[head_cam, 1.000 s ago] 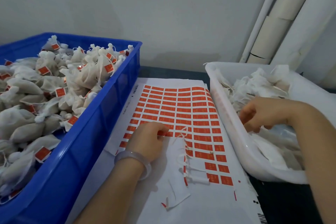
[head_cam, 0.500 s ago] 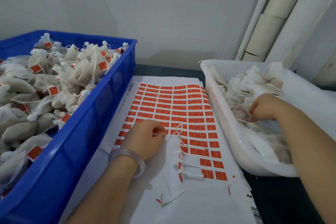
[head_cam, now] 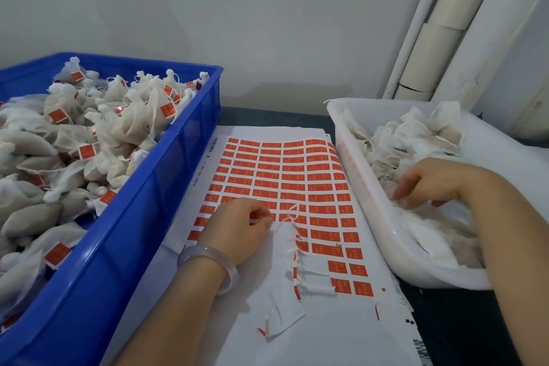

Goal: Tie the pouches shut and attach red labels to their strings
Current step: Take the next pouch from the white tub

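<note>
Our left hand (head_cam: 237,230) curls on the label sheet (head_cam: 285,175), apparently pinching a red label (head_cam: 255,220). Our right hand (head_cam: 427,184) reaches into the white tub (head_cam: 383,235) of untied pouches (head_cam: 416,134); we cannot tell its grip. Pouches look light and floppy, best gathered just below the open mouth.

Single wide-angle view from the wearer's head, facing forward and down, close above the label sheet (head_cam: 282,175). Blue crate (head_cam: 166,181) at left, white tub (head_cam: 365,211) at right.
</note>
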`<action>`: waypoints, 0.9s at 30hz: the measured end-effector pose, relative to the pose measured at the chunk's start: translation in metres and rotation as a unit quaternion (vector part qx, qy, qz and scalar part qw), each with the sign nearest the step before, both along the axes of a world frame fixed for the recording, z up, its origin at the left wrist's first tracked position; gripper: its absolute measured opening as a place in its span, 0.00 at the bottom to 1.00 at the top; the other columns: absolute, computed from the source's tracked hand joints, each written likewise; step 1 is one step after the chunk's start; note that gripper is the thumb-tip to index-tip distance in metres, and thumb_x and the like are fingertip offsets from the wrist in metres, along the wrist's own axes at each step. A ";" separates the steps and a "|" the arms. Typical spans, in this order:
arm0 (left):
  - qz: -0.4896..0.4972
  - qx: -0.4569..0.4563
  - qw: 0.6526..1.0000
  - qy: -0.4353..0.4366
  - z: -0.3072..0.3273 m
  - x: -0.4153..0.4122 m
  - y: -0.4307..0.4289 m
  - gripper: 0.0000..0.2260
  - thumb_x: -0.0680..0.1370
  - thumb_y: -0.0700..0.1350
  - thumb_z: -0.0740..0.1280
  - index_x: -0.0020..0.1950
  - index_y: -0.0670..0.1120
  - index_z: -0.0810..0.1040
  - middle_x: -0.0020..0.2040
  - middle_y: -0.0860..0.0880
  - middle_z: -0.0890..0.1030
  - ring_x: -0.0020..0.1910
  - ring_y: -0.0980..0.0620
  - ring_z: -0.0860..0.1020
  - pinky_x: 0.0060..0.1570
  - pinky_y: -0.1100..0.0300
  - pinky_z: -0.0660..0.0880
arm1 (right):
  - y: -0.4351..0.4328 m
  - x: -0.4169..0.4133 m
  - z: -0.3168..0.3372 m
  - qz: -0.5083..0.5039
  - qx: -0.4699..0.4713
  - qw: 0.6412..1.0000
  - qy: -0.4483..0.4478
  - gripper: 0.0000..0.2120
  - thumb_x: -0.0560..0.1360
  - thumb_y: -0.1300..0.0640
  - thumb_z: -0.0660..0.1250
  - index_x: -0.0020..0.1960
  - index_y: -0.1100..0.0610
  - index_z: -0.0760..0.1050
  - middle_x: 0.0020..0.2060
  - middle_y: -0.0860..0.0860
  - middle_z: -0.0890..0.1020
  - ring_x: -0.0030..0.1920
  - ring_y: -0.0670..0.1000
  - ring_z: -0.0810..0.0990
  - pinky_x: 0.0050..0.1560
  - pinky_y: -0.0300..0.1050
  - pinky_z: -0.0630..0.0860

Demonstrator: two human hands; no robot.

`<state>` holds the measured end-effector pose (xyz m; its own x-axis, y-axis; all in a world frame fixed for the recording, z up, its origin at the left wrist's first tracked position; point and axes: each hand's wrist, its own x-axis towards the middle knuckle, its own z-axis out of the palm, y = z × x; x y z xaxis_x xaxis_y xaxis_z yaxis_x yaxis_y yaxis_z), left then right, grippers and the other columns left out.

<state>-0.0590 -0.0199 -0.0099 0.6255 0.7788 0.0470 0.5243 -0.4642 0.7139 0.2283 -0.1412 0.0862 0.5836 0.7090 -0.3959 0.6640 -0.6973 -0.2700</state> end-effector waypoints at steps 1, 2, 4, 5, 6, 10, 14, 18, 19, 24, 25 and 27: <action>0.000 0.001 1.000 0.000 0.000 0.000 0.000 0.04 0.77 0.51 0.65 0.49 0.60 0.74 0.48 0.64 0.74 0.40 0.64 0.72 0.35 0.79 0.63 | 0.000 0.000 0.000 -0.007 0.030 1.000 -0.005 0.08 0.67 0.62 0.75 0.41 0.50 0.81 0.46 0.50 0.81 0.43 0.46 0.77 0.36 0.39 0.73; 0.001 0.002 1.000 0.001 0.000 0.001 0.000 0.03 0.77 0.51 0.65 0.49 0.60 0.74 0.48 0.65 0.74 0.39 0.65 0.72 0.34 0.79 0.63 | -0.001 0.001 0.000 -0.016 0.063 0.998 -0.009 0.08 0.68 0.62 0.74 0.41 0.50 0.81 0.45 0.51 0.81 0.43 0.48 0.77 0.37 0.40 0.74; 0.004 0.006 1.000 0.003 0.000 0.001 0.000 0.03 0.77 0.51 0.65 0.49 0.60 0.74 0.47 0.65 0.73 0.37 0.66 0.71 0.32 0.79 0.62 | -0.001 0.002 0.001 -0.036 0.123 0.992 -0.017 0.06 0.69 0.63 0.73 0.42 0.52 0.81 0.45 0.56 0.82 0.45 0.55 0.78 0.42 0.46 0.77; 0.005 0.007 1.000 0.004 0.000 0.002 0.000 0.03 0.77 0.51 0.65 0.48 0.60 0.74 0.47 0.65 0.73 0.36 0.67 0.71 0.32 0.79 0.62 | -0.001 0.002 0.002 -0.046 0.150 0.987 -0.021 0.06 0.70 0.63 0.72 0.43 0.53 0.80 0.45 0.58 0.82 0.45 0.58 0.78 0.44 0.49 0.77; 0.005 0.008 1.000 0.005 0.000 0.002 0.000 0.03 0.77 0.51 0.65 0.49 0.60 0.74 0.47 0.65 0.73 0.36 0.67 0.71 0.31 0.79 0.62 | -0.002 0.003 0.002 -0.055 0.178 0.982 -0.027 0.06 0.70 0.64 0.71 0.44 0.55 0.80 0.44 0.58 0.82 0.46 0.61 0.79 0.45 0.51 0.78; 0.003 0.004 1.000 0.003 0.000 0.001 0.000 0.03 0.77 0.52 0.65 0.49 0.60 0.74 0.48 0.65 0.73 0.36 0.66 0.71 0.30 0.79 0.63 | -0.003 0.006 0.007 -0.101 0.280 0.953 -0.052 0.07 0.70 0.66 0.71 0.45 0.55 0.79 0.42 0.55 0.82 0.45 0.56 0.79 0.51 0.52 0.77; 0.002 0.000 1.000 -0.003 0.002 0.001 -0.001 0.03 0.77 0.52 0.65 0.49 0.60 0.74 0.48 0.66 0.73 0.37 0.66 0.71 0.31 0.80 0.63 | -0.003 0.006 0.011 -0.111 0.388 0.910 -0.096 0.08 0.70 0.61 0.72 0.41 0.49 0.78 0.42 0.51 0.82 0.48 0.52 0.79 0.53 0.49 0.74; 0.001 -0.002 1.000 -0.006 0.003 0.000 -0.002 0.04 0.77 0.52 0.65 0.50 0.60 0.74 0.48 0.65 0.73 0.37 0.66 0.71 0.30 0.80 0.63 | -0.003 0.003 0.013 -0.089 0.463 0.880 -0.061 0.09 0.72 0.61 0.70 0.40 0.48 0.78 0.41 0.48 0.84 0.48 0.49 0.81 0.55 0.52 0.77; 0.002 -0.003 1.000 -0.006 0.004 0.000 -0.002 0.04 0.77 0.52 0.65 0.50 0.60 0.74 0.48 0.66 0.73 0.37 0.66 0.71 0.30 0.80 0.63 | -0.003 0.002 0.013 -0.084 0.478 0.873 -0.043 0.09 0.73 0.62 0.69 0.41 0.48 0.78 0.41 0.47 0.84 0.48 0.48 0.81 0.54 0.51 0.77; 0.004 -0.006 1.000 -0.007 0.004 -0.001 -0.003 0.04 0.77 0.52 0.65 0.50 0.60 0.73 0.49 0.65 0.73 0.40 0.64 0.71 0.31 0.80 0.62 | -0.002 -0.008 0.016 -0.022 0.507 0.862 0.021 0.13 0.73 0.68 0.67 0.42 0.49 0.78 0.41 0.45 0.84 0.44 0.43 0.82 0.47 0.38 0.78; 0.006 -0.006 1.000 -0.007 0.005 0.000 -0.002 0.05 0.76 0.52 0.65 0.51 0.60 0.74 0.49 0.65 0.73 0.41 0.64 0.71 0.32 0.80 0.62 | -0.001 -0.010 0.017 -0.012 0.515 0.857 0.024 0.14 0.73 0.69 0.66 0.43 0.50 0.78 0.42 0.45 0.84 0.45 0.42 0.82 0.47 0.35 0.78; 0.008 -0.007 1.000 -0.010 0.004 0.000 -0.002 0.05 0.76 0.52 0.65 0.52 0.60 0.74 0.49 0.65 0.73 0.42 0.64 0.71 0.33 0.80 0.62 | 0.000 -0.014 0.019 0.007 0.541 0.840 0.036 0.13 0.72 0.72 0.66 0.44 0.54 0.78 0.40 0.44 0.84 0.44 0.39 0.82 0.48 0.30 0.76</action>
